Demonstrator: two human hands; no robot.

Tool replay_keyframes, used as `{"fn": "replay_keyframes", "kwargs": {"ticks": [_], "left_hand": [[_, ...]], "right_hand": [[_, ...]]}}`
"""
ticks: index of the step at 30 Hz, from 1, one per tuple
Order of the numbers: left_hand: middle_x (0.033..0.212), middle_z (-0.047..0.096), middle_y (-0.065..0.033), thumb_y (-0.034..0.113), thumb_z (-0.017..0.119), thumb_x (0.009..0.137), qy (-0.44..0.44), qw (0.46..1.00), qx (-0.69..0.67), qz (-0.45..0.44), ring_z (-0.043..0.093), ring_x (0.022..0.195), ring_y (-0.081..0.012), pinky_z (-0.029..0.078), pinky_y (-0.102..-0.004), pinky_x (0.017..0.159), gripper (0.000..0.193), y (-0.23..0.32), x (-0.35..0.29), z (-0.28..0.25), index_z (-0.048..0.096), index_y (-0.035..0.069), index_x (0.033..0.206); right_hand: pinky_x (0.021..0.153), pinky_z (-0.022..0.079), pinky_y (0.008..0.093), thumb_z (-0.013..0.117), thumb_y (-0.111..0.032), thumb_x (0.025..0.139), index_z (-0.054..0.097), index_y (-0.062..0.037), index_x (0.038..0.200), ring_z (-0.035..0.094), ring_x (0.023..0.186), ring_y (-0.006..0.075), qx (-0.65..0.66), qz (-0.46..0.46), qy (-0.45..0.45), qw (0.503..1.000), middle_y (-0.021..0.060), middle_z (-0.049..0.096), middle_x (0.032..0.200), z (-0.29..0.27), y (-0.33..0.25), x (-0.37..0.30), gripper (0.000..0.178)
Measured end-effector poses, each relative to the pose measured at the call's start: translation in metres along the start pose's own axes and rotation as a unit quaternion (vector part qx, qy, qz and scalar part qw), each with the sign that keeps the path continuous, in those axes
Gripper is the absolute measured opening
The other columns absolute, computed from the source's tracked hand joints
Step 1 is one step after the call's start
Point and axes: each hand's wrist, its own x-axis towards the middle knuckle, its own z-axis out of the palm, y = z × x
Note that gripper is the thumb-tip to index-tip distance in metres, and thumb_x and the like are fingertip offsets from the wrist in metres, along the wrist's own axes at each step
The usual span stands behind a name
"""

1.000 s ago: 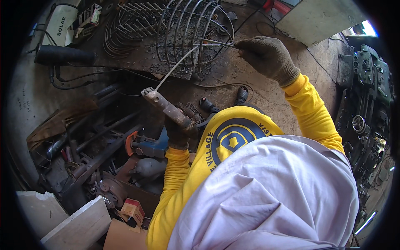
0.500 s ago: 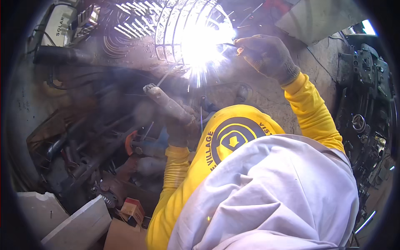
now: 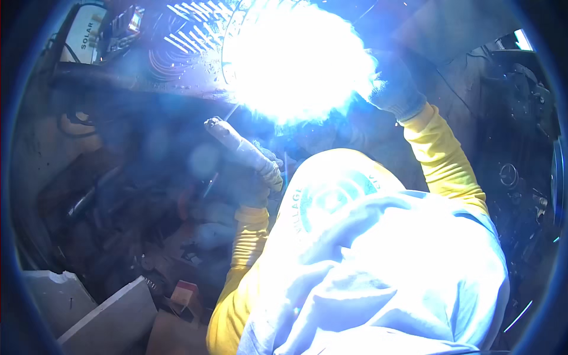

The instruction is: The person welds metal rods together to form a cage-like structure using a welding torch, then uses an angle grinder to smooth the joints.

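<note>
Arc (image 3: pixel 299 59) lit at the curved-bar frame (image 3: pixel 226 52), upper centre; welding judged under way, unfinished; joints done or remaining hidden by glare; left hand (image 3: pixel 251 188) grasps electrode holder (image 3: pixel 234 141); right hand (image 3: pixel 399 89) at glare's edge, grip indeterminable.

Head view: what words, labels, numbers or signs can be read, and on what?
White box: dark capitals, readable; wording not copied here.
Yellow shirt: faint curved capitals, partly washed out; wording not copied here.
Red box: any print is too small and dim to read.
</note>
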Motion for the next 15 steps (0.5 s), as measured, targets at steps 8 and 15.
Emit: {"fn": "replay_keyframes", "kwargs": {"ticks": [8, 15], "left_hand": [[0.074, 0.054, -0.0055, 0.017, 0.065, 0.088, 0.047, 0.811, 0.514, 0.277, 0.057, 0.066, -0.0247, 0.047, -0.0390, 0.061, 0.014, -0.003, 0.012, -0.005, 0.058, 0.005, 0.089], [0.073, 0.055, -0.0054, 0.015, 0.067, 0.086, 0.071, 0.823, 0.485, 0.287, 0.058, 0.064, -0.0235, 0.047, -0.0383, 0.060, 0.013, 0.002, 0.017, 0.007, 0.058, 0.005, 0.086]], "right_hand": [[0.077, 0.057, 0.0317, 0.069, -0.009, 0.088, 0.072, -0.0063, 0.112, 0.072, 0.085, 0.0244, -0.012, -0.034, -0.061, 0.997, 0.0105, 0.073, 0.097, 0.003, 0.009, 0.002, 0.025], [0.071, 0.058, 0.0344, 0.073, -0.014, 0.085, 0.074, -0.0085, 0.106, 0.071, 0.081, 0.0283, -0.006, 0.014, -0.039, 0.999, 0.0113, 0.073, 0.093, -0.001, -0.005, 0.009, 0.022]]}}
